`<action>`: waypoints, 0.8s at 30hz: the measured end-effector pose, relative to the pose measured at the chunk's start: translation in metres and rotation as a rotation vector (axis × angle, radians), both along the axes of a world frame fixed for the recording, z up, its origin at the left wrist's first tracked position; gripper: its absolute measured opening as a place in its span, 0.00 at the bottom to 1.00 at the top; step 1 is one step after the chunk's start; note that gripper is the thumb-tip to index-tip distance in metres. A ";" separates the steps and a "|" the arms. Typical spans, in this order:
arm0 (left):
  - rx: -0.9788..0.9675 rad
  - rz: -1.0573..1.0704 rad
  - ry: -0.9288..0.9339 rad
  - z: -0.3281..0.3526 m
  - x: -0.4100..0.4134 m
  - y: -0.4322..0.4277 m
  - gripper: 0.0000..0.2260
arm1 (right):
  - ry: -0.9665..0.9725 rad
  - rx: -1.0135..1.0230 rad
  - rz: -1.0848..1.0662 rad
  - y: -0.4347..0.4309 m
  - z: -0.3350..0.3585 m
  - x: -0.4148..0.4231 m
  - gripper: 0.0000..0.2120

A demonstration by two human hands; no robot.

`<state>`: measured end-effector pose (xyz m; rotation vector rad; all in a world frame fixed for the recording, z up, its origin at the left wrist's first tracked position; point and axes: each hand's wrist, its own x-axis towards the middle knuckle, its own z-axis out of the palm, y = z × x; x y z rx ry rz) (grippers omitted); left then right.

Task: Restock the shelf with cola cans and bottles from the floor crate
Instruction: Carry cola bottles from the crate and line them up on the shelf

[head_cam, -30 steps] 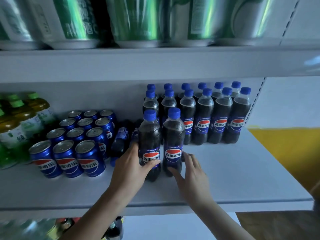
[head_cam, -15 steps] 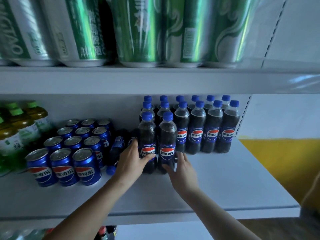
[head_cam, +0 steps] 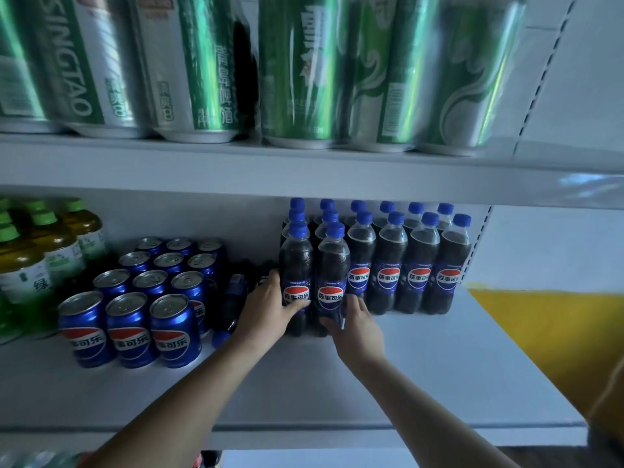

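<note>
The left hand and right hand grip glossy cola bottles.

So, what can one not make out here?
Floor crate: outside the head view.
Lying bottles between the cola cans and upright bottles: head view, shadow hides their number.
Left hand: head view, fingertips behind the left front bottle.
Base of the right front bottle: head view, covered by the right hand.
Beer cans: head view, tops cut by the upper edge, blurred.

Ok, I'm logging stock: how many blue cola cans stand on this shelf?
12 cola cans: a block three across and four deep on the shelf, between the green-capped bottles and the cola bottles. Any behind the back row would be hidden.
</note>
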<state>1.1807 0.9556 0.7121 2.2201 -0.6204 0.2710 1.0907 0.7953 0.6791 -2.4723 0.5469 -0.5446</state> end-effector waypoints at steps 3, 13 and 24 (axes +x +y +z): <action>0.014 0.004 0.012 -0.001 0.001 -0.001 0.26 | 0.014 -0.011 -0.003 0.001 0.002 -0.001 0.20; -0.080 -0.024 0.069 -0.019 -0.016 0.000 0.48 | 0.065 0.062 -0.054 0.021 -0.006 -0.021 0.26; -0.552 -0.206 0.248 -0.063 -0.180 0.070 0.08 | -0.394 0.027 0.168 0.051 -0.039 -0.171 0.11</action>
